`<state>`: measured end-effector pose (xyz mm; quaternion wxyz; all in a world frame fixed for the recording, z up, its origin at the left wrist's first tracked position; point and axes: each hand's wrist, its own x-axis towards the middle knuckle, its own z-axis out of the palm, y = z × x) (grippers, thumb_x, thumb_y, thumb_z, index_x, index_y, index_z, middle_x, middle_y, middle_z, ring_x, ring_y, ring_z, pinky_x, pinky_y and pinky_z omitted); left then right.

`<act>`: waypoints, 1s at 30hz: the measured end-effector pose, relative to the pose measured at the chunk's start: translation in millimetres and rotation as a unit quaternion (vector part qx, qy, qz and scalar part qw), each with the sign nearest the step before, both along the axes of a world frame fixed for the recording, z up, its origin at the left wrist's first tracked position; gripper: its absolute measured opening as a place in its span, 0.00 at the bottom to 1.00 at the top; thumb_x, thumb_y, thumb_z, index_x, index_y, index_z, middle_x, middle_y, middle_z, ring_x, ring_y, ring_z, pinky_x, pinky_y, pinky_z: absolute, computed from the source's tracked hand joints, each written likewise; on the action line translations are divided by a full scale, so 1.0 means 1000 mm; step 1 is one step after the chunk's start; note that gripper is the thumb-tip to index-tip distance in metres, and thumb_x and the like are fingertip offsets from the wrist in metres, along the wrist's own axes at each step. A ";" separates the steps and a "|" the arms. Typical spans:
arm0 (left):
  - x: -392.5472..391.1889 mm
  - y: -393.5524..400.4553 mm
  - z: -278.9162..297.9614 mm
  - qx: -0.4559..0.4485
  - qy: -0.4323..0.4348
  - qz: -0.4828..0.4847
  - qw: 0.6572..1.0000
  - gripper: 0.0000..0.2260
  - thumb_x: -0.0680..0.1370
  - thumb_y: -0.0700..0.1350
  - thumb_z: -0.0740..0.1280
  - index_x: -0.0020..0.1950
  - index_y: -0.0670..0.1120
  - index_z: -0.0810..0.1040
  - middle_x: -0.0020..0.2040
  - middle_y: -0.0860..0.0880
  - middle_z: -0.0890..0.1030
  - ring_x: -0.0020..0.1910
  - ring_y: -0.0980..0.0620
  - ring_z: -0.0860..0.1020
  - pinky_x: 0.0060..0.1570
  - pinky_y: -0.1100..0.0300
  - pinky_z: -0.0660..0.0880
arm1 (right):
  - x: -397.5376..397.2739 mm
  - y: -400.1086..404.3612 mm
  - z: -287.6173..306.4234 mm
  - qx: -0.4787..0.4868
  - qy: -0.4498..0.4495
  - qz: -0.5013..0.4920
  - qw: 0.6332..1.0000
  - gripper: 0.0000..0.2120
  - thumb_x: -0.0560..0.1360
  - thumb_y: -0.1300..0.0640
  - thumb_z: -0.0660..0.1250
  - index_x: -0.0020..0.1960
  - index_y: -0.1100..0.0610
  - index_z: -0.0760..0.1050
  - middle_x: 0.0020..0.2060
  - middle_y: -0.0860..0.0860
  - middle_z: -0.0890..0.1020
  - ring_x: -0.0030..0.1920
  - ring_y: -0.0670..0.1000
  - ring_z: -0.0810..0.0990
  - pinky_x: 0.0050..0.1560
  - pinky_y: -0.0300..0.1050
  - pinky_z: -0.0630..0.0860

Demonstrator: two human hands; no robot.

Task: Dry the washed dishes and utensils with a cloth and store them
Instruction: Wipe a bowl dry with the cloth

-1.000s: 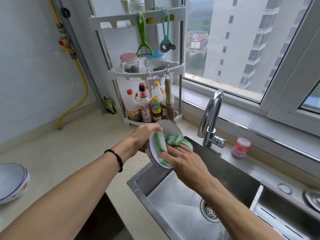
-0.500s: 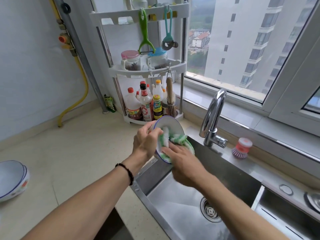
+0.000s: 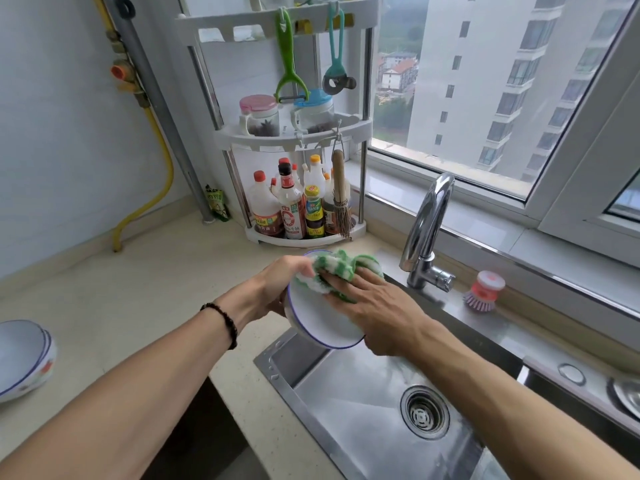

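Note:
A white bowl [image 3: 322,323] with a blue rim is tilted on its side above the left end of the sink, its inside facing me. My left hand [image 3: 277,285] grips the bowl by its upper left rim, fingers behind it. A green and white cloth [image 3: 332,268] is bunched over the bowl's top rim and inner wall. My right hand [image 3: 377,306] presses the cloth against the bowl with straight, spread fingers whose tips are buried in the cloth. Stacked white bowls [image 3: 20,358] with blue rims stand on the counter at the far left.
The steel sink [image 3: 363,410] with its drain lies below the bowl, and the tap [image 3: 429,233] stands just right of my hands. A pink dish brush [image 3: 485,291] sits behind the sink. A corner rack [image 3: 294,133] holds bottles, jars and hanging tools.
The cloth has moved from the bowl's middle up to its top rim. The bowl has turned so its inside faces me more, with both hands still on it.

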<state>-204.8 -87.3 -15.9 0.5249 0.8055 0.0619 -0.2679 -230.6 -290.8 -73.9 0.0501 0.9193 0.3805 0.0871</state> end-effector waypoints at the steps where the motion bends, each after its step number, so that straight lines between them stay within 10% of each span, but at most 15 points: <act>1: 0.001 -0.001 0.000 -0.006 -0.013 0.022 1.000 0.28 0.62 0.54 0.63 0.57 0.41 0.81 0.44 0.40 0.83 0.38 0.43 0.79 0.29 0.63 0.73 | -0.005 0.001 0.000 0.032 0.015 -0.015 0.999 0.46 0.62 0.59 0.74 0.78 0.57 0.63 0.78 0.59 0.61 0.78 0.60 0.60 0.79 0.55 0.53; 6: 0.006 -0.011 -0.006 -0.003 -0.104 0.128 0.986 0.14 0.61 0.53 0.64 0.40 0.46 0.79 0.39 0.43 0.78 0.38 0.43 0.76 0.34 0.59 0.70 | -0.038 0.017 -0.011 0.227 0.189 -0.069 0.953 0.33 0.70 0.62 0.70 0.74 0.49 0.68 0.63 0.52 0.77 0.62 0.56 0.73 0.66 0.51 0.70; 11: 0.009 -0.019 -0.006 -0.035 0.033 0.067 0.997 0.25 0.67 0.52 0.66 0.61 0.43 0.79 0.50 0.38 0.84 0.42 0.42 0.83 0.37 0.56 0.80 | -0.029 0.010 -0.020 0.192 0.004 -0.058 0.980 0.29 0.62 0.68 0.74 0.62 0.57 0.76 0.39 0.50 0.78 0.39 0.56 0.77 0.36 0.48 0.75; 13: 0.012 -0.025 -0.009 0.035 -0.067 0.110 0.991 0.22 0.76 0.52 0.66 0.67 0.45 0.76 0.59 0.41 0.82 0.54 0.42 0.80 0.53 0.52 0.77 | -0.027 0.009 -0.017 0.175 0.004 -0.062 0.983 0.22 0.61 0.69 0.73 0.54 0.57 0.78 0.38 0.50 0.78 0.39 0.56 0.77 0.35 0.47 0.73; 16: 0.010 -0.015 -0.012 0.207 -0.359 -0.009 0.910 0.30 0.76 0.64 0.60 0.72 0.48 0.73 0.75 0.45 0.69 0.76 0.45 0.63 0.73 0.48 0.63 | -0.022 0.003 -0.015 0.171 0.034 -0.069 0.982 0.17 0.63 0.70 0.70 0.49 0.55 0.78 0.39 0.50 0.78 0.41 0.56 0.76 0.38 0.47 0.71; 19: -0.001 -0.001 -0.016 0.345 -0.379 -0.346 0.786 0.33 0.69 0.73 0.58 0.63 0.52 0.80 0.78 0.50 0.64 0.81 0.51 0.48 0.79 0.45 0.41 | -0.015 -0.008 -0.015 0.165 0.060 -0.061 0.983 0.17 0.67 0.68 0.70 0.52 0.53 0.80 0.41 0.48 0.79 0.45 0.54 0.77 0.39 0.45 0.65; 22: 0.000 -0.001 -0.026 0.455 -0.377 -0.431 0.682 0.16 0.74 0.59 0.70 0.59 0.54 0.83 0.71 0.51 0.75 0.79 0.51 0.57 0.76 0.46 0.34 | -0.010 -0.010 -0.014 0.169 0.073 -0.039 0.982 0.17 0.70 0.67 0.69 0.57 0.53 0.80 0.43 0.49 0.81 0.46 0.55 0.77 0.40 0.48 0.73; 25: 0.001 -0.004 -0.022 0.448 -0.338 -0.375 0.738 0.11 0.73 0.54 0.74 0.54 0.52 0.85 0.53 0.50 0.83 0.65 0.50 0.74 0.79 0.51 0.49 | -0.010 -0.013 -0.023 0.218 0.038 -0.078 0.972 0.21 0.72 0.62 0.73 0.63 0.53 0.76 0.51 0.50 0.81 0.51 0.56 0.76 0.41 0.54 0.80; 27: -0.002 -0.001 -0.018 0.401 -0.270 -0.329 0.811 0.13 0.71 0.54 0.77 0.52 0.50 0.86 0.48 0.49 0.83 0.56 0.48 0.76 0.60 0.57 0.71 | -0.016 -0.012 -0.031 0.285 0.041 -0.122 0.950 0.28 0.71 0.59 0.76 0.69 0.53 0.72 0.57 0.50 0.80 0.55 0.56 0.76 0.44 0.55 0.81; 30: -0.007 0.005 -0.016 0.313 -0.170 -0.288 0.889 0.13 0.68 0.50 0.81 0.47 0.45 0.86 0.44 0.48 0.84 0.45 0.48 0.80 0.42 0.56 0.79 | -0.024 -0.006 -0.040 0.503 0.084 -0.181 0.841 0.23 0.77 0.61 0.72 0.71 0.55 0.75 0.56 0.49 0.81 0.51 0.49 0.80 0.49 0.52 0.80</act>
